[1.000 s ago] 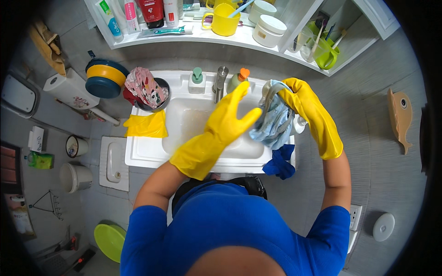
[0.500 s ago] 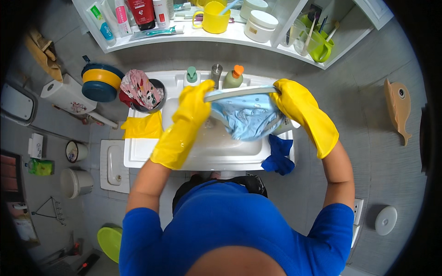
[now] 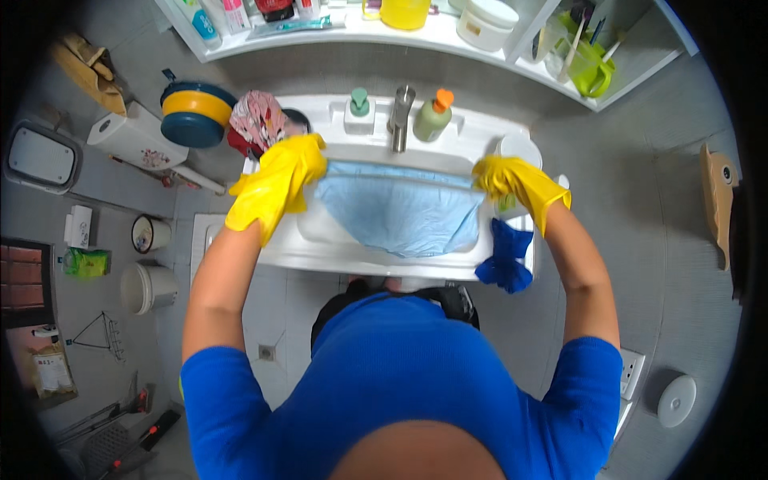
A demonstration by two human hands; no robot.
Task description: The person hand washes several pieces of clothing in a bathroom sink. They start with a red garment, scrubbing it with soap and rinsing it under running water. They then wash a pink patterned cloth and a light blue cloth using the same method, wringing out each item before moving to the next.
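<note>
A pair of light blue underpants (image 3: 400, 212) hangs stretched wide above the white sink (image 3: 320, 236), its waistband running between my hands. My left hand (image 3: 280, 180), in a yellow rubber glove, is closed on the waistband's left end. My right hand (image 3: 516, 180), gloved the same way, grips the right end. The fabric hangs down toward me and hides much of the basin. Behind it stands the metal faucet (image 3: 401, 120), between a green-topped soap dispenser (image 3: 359, 112) and a green bottle with an orange pump (image 3: 433, 116).
A dark blue cloth (image 3: 506, 258) drapes over the sink's front right. Pink and red patterned fabric (image 3: 260, 120) fills a grey basin at the back left. White containers (image 3: 520, 148) stand by my right hand. A shelf (image 3: 352, 40) with toiletries runs above the sink.
My hands have moved apart and pulled the waistband wide and taut. The underpants, bunched before, now hang spread and lower over the sink. The view has shifted slightly.
</note>
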